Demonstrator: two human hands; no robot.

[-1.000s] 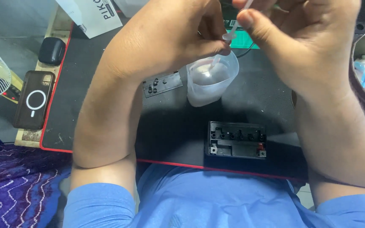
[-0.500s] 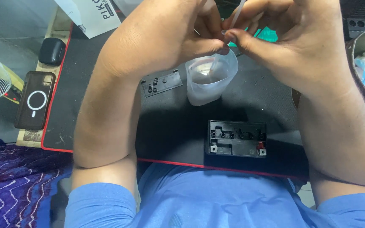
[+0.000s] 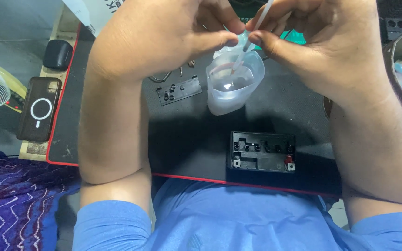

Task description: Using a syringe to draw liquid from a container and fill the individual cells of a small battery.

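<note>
The right hand (image 3: 317, 51) pinches a thin white plastic tube (image 3: 250, 35) dipping into a translucent plastic cup (image 3: 233, 88) on the black worktop (image 3: 187, 139); the left hand (image 3: 164, 42) pinches closed beside it.

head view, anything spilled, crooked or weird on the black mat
No spill shows. The translucent cup stands upright with clear liquid inside, a thin white tube dipping into it. The small black battery sits with its filler holes uncovered, and a black strip with loose metal bits lies apart behind it.

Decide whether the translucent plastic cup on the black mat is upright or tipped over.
Upright: the translucent plastic cup stands on its base on the black mat, open mouth up, clear liquid inside.
</note>
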